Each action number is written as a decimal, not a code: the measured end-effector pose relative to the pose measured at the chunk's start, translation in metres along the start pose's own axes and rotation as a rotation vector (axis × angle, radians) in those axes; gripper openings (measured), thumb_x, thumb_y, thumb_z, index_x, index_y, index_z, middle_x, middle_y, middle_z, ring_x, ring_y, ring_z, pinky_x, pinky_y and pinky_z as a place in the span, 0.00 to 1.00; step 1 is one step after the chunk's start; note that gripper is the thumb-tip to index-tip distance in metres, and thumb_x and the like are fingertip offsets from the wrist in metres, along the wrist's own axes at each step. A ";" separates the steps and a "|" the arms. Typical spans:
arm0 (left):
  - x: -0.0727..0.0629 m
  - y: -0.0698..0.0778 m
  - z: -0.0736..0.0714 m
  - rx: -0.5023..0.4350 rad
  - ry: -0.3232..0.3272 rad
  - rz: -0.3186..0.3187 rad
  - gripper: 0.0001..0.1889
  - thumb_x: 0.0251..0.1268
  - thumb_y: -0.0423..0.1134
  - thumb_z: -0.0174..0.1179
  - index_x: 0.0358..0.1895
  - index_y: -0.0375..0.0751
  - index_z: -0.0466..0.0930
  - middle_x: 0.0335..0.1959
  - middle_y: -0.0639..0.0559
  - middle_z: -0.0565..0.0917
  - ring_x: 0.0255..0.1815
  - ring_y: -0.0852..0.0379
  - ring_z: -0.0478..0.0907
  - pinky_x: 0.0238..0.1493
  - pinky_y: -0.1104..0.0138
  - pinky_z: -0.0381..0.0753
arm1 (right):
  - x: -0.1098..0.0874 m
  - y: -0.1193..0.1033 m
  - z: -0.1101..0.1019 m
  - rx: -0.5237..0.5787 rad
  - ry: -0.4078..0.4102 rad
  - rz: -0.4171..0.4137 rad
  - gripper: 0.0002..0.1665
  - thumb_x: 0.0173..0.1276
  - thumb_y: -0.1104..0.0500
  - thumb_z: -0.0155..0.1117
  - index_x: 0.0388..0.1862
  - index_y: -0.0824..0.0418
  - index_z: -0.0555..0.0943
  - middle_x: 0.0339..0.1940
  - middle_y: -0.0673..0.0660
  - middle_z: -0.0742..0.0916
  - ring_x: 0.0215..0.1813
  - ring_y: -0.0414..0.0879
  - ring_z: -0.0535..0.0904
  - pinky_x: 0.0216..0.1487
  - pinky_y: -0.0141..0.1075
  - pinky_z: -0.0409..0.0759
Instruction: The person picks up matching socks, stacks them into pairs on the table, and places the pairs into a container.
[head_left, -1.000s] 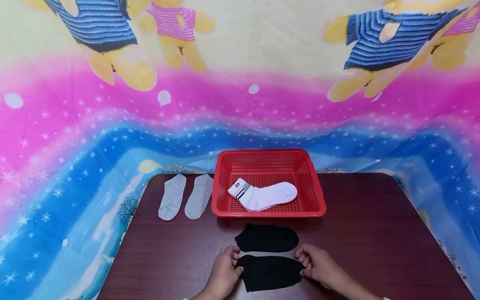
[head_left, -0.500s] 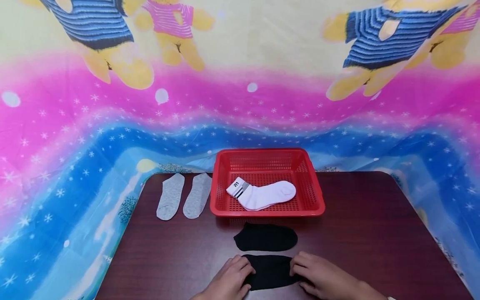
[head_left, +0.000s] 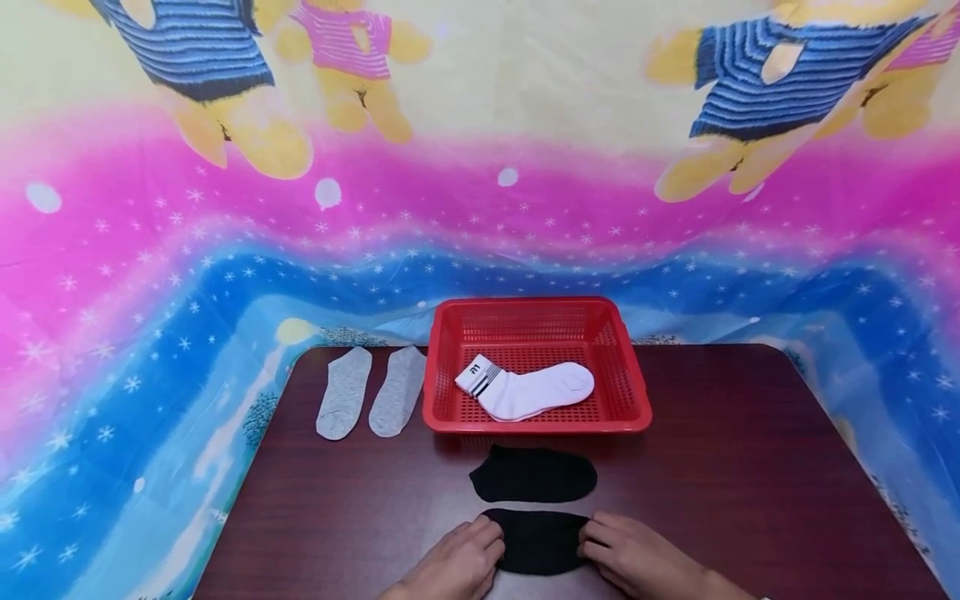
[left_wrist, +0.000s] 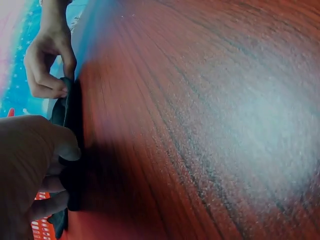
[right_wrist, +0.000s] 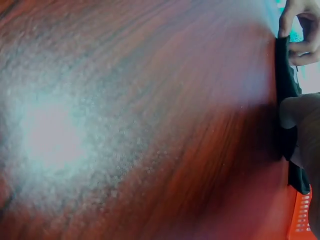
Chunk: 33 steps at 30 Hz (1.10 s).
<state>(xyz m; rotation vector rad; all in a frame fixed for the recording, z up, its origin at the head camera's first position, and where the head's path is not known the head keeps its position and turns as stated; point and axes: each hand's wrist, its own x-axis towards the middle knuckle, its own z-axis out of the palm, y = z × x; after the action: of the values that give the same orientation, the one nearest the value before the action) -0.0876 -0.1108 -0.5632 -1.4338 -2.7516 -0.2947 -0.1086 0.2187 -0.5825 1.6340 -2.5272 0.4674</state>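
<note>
A black ankle sock (head_left: pixel 542 543) lies at the front of the table between both hands. My left hand (head_left: pixel 463 557) pinches its left end, and my right hand (head_left: pixel 628 550) pinches the right end. Seen edge-on in the left wrist view, the black sock (left_wrist: pixel 74 112) runs between the thumb and curled fingers of each hand; the right wrist view shows the same sock (right_wrist: pixel 284 75) from the other side. The ends are partly hidden by the fingers. Just beyond it, a second black sock (head_left: pixel 534 475) lies flat, toe to the right.
A red plastic basket (head_left: pixel 537 428) stands behind the black socks, with white socks (head_left: pixel 543 392) with striped cuffs inside. Left of it lie two grey socks, one (head_left: pixel 345 393) further out and the other (head_left: pixel 397 392) beside the basket. Dark wooden table (head_left: pixel 750 450); printed cloth hangs behind.
Both hands have moved inward from the tips of the near black sock and now grip further in. Its visible part looks shorter. The other socks and the basket have stayed put.
</note>
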 end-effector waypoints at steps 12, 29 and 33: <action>0.008 0.002 -0.020 -0.574 0.137 -0.466 0.06 0.68 0.35 0.62 0.41 0.51 0.77 0.34 0.64 0.81 0.34 0.73 0.74 0.36 0.73 0.77 | 0.008 -0.007 -0.014 0.480 0.300 0.427 0.18 0.65 0.70 0.70 0.44 0.49 0.80 0.41 0.42 0.87 0.42 0.32 0.82 0.40 0.28 0.82; 0.026 -0.001 -0.029 -1.008 0.380 -0.762 0.09 0.75 0.31 0.57 0.54 0.39 0.79 0.36 0.50 0.80 0.39 0.63 0.75 0.42 0.71 0.74 | 0.027 -0.002 -0.037 1.060 0.389 0.882 0.18 0.74 0.62 0.64 0.53 0.76 0.78 0.39 0.50 0.86 0.39 0.35 0.80 0.41 0.29 0.80; 0.031 -0.003 -0.031 -1.032 0.398 -0.773 0.11 0.72 0.27 0.57 0.54 0.36 0.78 0.37 0.49 0.79 0.38 0.65 0.74 0.40 0.72 0.73 | 0.030 0.002 -0.037 1.147 0.397 1.022 0.21 0.72 0.60 0.66 0.56 0.74 0.77 0.37 0.48 0.85 0.37 0.36 0.80 0.39 0.29 0.81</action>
<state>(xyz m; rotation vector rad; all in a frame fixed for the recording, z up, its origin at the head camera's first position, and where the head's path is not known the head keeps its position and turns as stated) -0.1098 -0.0931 -0.5294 -0.1058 -2.6738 -1.9392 -0.1257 0.2044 -0.5406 -0.0252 -2.6056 2.2960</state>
